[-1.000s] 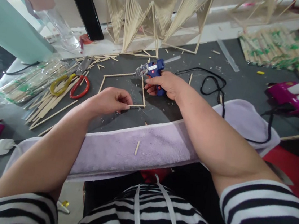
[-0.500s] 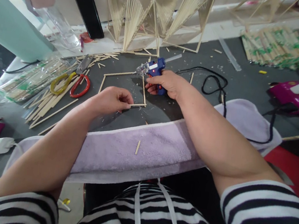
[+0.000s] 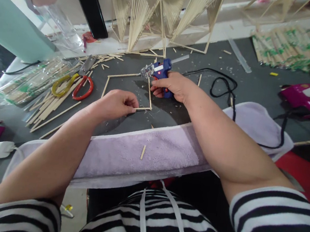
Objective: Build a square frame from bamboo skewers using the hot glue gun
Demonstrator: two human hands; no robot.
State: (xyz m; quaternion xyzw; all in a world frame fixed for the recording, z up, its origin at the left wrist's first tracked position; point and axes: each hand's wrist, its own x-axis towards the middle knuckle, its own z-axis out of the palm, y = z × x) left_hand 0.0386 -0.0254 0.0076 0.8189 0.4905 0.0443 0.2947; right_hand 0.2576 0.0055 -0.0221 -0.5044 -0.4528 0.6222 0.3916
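Note:
My right hand grips a blue hot glue gun with a small red light on its side. Its foil-wrapped nozzle points left, and the tip is at the far side of a square frame of thin wooden sticks, close to the far right corner. My left hand pinches the near stick of that frame between thumb and fingers. The frame lies on the dark grey table; my left hand covers its near left corner. A clear glue stick pokes out of the gun's back.
Scissors with yellow and red handles lie on loose sticks at left, beside wrapped sticks. A stick structure and a black phone stand behind. The gun's black cord loops right. A lilac towel covers the front edge.
Both hands, the glue gun and the stick frame stay in practically the same place. The view has shifted only very slightly.

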